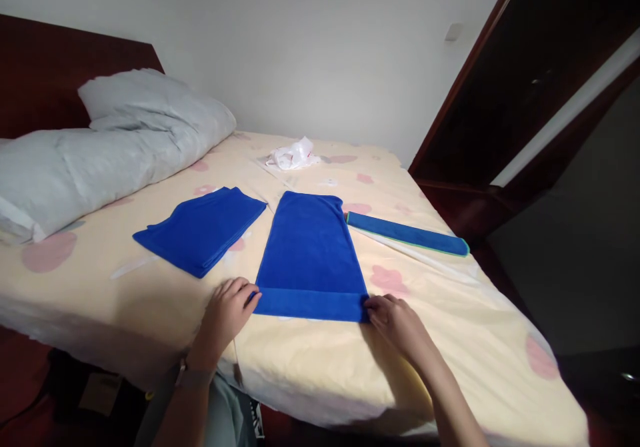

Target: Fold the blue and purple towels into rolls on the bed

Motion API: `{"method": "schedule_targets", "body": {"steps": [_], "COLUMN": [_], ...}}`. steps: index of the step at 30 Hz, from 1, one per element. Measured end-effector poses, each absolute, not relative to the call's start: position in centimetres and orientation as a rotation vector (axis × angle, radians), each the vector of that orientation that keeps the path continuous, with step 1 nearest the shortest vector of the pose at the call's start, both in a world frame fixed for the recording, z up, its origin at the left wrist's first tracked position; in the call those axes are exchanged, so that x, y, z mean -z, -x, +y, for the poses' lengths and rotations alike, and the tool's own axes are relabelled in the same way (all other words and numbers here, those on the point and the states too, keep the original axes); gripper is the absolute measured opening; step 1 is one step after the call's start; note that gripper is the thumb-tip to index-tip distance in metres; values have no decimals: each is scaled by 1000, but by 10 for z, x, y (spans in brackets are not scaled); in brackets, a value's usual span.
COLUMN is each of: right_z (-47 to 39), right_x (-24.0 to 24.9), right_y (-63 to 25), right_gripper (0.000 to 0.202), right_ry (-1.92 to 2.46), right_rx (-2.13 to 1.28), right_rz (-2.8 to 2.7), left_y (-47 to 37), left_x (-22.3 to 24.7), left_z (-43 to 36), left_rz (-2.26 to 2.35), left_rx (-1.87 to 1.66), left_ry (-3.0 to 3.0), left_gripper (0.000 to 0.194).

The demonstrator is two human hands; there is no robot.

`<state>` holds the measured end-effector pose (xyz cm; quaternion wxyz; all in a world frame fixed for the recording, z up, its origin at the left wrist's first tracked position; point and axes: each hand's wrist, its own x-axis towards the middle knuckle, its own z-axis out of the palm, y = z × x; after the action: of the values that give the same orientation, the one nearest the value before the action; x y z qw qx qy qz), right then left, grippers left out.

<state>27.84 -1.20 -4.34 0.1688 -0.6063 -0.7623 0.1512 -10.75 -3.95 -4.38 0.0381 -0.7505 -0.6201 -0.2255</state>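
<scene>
A blue cloth (309, 244) lies flat on the bed, its near edge turned up into a narrow folded band. My left hand (231, 310) pinches the band's left end, with the fingers closed on the fabric. At the right end of the same band, my right hand (395, 320) grips the corner between thumb and fingers. To the left lies a stack of blue cloths (203, 230), slightly fanned out. A long blue strip with a green edge (407, 232), which looks like a folded cloth or a mop pad, rests on the right.
The bed (310, 350) has a cream sheet with pink shapes. A crumpled white plastic bag (294, 154) sits toward the back. Grey-white bedding (125, 140) is heaped at the left by the dark headboard (65, 67). A dark wooden cabinet (505, 94) stands at the right.
</scene>
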Motion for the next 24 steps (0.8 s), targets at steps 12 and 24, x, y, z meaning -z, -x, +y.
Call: {"method": "schedule_targets", "body": {"steps": [12, 24], "right_z": [-36, -22], "right_x": [65, 67], "right_y": [-212, -256], "right_gripper": [64, 68], "right_ry": [1332, 1430], "right_rx": [-215, -280], "right_rz": [-2493, -2468], "left_y": [34, 99], "left_x": [54, 64], "left_z": [-56, -40], "left_rz": [-1550, -1754], "left_rx": [477, 601], "left_ry": [2838, 2773], "left_gripper": [62, 57]}}
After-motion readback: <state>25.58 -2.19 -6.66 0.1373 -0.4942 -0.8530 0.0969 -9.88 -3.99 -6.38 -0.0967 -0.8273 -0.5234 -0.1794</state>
